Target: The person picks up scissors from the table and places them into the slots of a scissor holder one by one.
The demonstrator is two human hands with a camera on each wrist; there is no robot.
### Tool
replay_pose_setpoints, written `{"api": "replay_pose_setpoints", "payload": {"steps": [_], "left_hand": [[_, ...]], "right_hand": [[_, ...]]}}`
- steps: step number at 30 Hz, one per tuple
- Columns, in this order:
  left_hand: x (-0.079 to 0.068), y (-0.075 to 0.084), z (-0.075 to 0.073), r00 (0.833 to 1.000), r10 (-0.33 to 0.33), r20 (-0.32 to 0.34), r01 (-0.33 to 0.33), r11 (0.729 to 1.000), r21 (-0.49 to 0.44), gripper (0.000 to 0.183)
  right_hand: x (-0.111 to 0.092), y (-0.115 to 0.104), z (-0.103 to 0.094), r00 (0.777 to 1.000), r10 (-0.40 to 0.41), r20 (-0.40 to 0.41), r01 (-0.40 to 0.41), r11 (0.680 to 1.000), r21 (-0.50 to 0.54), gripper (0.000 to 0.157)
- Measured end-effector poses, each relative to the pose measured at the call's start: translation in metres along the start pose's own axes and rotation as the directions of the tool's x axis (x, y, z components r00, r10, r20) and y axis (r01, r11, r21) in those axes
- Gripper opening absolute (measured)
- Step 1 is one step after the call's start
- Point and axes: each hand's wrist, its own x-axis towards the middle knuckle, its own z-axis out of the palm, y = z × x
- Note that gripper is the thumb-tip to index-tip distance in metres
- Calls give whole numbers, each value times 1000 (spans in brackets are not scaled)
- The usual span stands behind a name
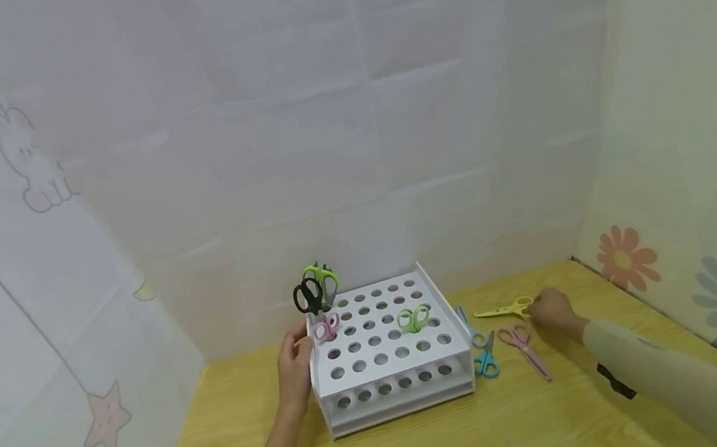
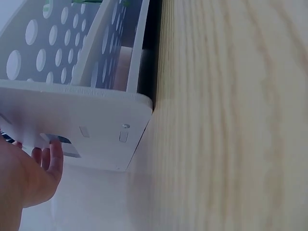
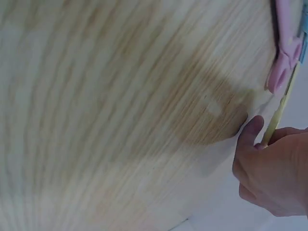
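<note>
A white tiered rack with rows of round holes stands on the table. My left hand is at its left side; in the left wrist view, slightly bent fingers touch the side panel by a rectangular cutout. My right hand pinches the handle end of yellow scissors, right of the rack. In the right wrist view the yellow scissors stand out from between thumb and fingers, near pink scissors. Some fingers of each hand are hidden.
Black scissors, green-handled scissors, small pink scissors and light green scissors stand in the rack. On the wooden table lie pink scissors, teal scissors and blue scissors. Pale sheets wall the table in.
</note>
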Motion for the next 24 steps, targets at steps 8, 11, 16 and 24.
{"api": "replay_pose_setpoints", "payload": {"steps": [8,11,16,24], "left_hand": [[-1,4,-4,1000,-4,21,3,999,51,40],[0,-2,-3,1000,7,13,-7,998,56,40],[-4,-4,-5,1000,1,8,-2,998,65,41],[2,-5,-2,999,41,14,-41,998,48,37]], "right_hand": [[-5,1,-3,998,34,-52,-22,977,212,42],[-5,-1,-3,999,11,-30,0,948,318,41],[-6,-6,-4,1000,-8,19,-3,873,488,45],[-13,-10,-9,995,45,84,-94,605,791,53]]}}
